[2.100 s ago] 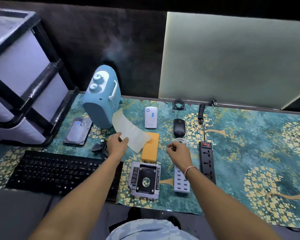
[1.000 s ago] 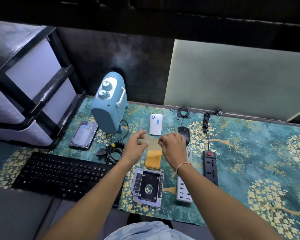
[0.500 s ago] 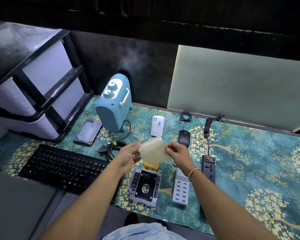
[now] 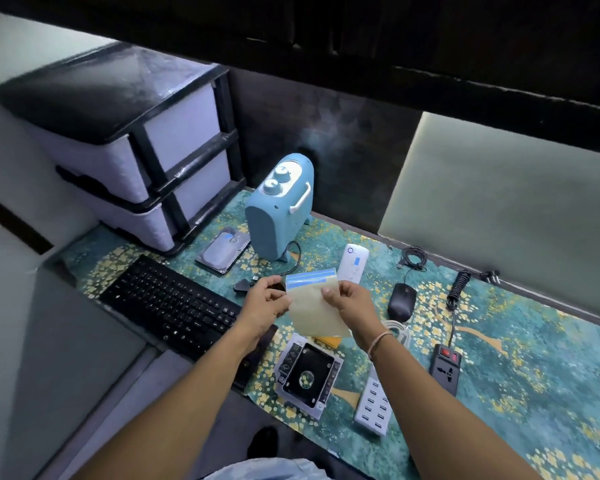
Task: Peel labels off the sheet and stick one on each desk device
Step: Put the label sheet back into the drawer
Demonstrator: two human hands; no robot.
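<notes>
Head view: both hands hold the label sheet (image 4: 314, 306) up above the table (image 4: 520, 344). The left hand (image 4: 267, 301) pinches its left edge; the right hand (image 4: 349, 301) pinches near the blue labels (image 4: 310, 277) along its top. Keyboard (image 4: 174, 306), mouse (image 4: 400, 301) and heater (image 4: 278, 209) sit beneath.

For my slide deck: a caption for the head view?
Both hands hold the label sheet above a cluttered desk mat.

Single head-worn wide-angle view, looking forward and down, close over both hands (image 4: 350, 299); desk mat (image 4: 534, 358) spreads beyond and right of hands.
</notes>
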